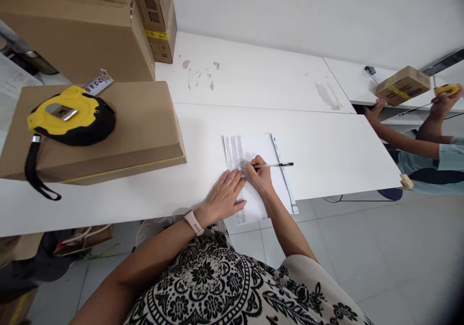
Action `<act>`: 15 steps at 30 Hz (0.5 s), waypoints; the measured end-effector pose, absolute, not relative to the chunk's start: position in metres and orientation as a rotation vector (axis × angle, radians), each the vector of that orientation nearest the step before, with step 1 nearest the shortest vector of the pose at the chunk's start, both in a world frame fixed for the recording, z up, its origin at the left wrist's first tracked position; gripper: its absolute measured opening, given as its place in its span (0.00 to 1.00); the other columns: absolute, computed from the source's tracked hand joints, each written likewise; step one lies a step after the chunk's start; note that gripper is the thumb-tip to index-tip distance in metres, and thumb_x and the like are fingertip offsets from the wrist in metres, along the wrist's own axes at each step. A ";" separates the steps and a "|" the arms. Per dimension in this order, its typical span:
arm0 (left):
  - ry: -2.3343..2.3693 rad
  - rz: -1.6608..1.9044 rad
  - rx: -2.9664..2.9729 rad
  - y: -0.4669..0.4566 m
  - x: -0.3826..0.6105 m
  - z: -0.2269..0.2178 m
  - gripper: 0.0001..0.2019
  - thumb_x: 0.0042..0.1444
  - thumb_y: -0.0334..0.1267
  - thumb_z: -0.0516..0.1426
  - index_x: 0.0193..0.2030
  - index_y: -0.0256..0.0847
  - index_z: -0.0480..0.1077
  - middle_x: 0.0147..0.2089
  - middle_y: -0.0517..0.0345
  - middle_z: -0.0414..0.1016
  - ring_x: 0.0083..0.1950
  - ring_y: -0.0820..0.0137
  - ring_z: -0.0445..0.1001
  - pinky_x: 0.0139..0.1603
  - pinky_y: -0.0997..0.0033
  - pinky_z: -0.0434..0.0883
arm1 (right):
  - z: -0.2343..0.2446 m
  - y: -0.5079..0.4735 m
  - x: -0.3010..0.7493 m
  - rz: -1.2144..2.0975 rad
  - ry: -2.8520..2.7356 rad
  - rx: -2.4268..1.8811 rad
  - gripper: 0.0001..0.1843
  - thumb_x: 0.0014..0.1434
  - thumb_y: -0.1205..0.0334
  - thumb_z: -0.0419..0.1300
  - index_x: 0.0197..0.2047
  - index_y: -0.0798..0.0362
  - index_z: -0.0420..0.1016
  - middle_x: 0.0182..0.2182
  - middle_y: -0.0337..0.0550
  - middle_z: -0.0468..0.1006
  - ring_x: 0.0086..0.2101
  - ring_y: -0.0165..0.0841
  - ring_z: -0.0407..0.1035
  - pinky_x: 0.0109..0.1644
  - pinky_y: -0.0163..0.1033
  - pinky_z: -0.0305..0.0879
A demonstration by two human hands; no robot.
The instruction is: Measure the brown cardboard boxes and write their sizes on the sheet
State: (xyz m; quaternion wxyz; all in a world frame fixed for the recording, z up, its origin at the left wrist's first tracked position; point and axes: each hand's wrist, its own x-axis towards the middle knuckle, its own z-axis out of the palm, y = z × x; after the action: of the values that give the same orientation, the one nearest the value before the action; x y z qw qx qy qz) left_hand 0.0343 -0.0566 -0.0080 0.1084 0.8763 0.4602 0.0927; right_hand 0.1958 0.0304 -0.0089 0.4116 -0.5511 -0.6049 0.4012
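My right hand is closed around a pen, its tip down on a sheet of paper. Columns of small writing run along the sheet's left side. Flat on that written side lies my left hand, fingers stretched out, a pale band on the wrist. The paper reaches over the table's near edge, with a light blue strip along its right side. Left of my hands, a yellow and black tape measure rests on a cardboard box, a short length of blade showing.
More cardboard boxes stand behind at the left. The white table runs along the wall. At the far right another person's hands are near a small taped box, one holding a yellow tape measure.
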 end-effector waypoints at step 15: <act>1.360 0.296 2.588 -0.057 0.034 -0.009 0.34 0.70 0.53 0.49 0.72 0.27 0.57 0.77 0.35 0.53 0.79 0.50 0.49 0.79 0.49 0.40 | -0.010 0.031 0.196 1.001 -1.514 -1.364 0.14 0.52 0.60 0.60 0.25 0.47 0.56 0.20 0.30 0.56 0.23 0.28 0.52 0.28 0.36 0.51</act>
State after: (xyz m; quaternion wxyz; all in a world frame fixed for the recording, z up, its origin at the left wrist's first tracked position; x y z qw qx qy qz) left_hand 0.0340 -0.0570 -0.0092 0.1012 0.8763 0.4603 0.1003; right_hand 0.1958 0.0309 -0.0101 0.4222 -0.5446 -0.6045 0.3996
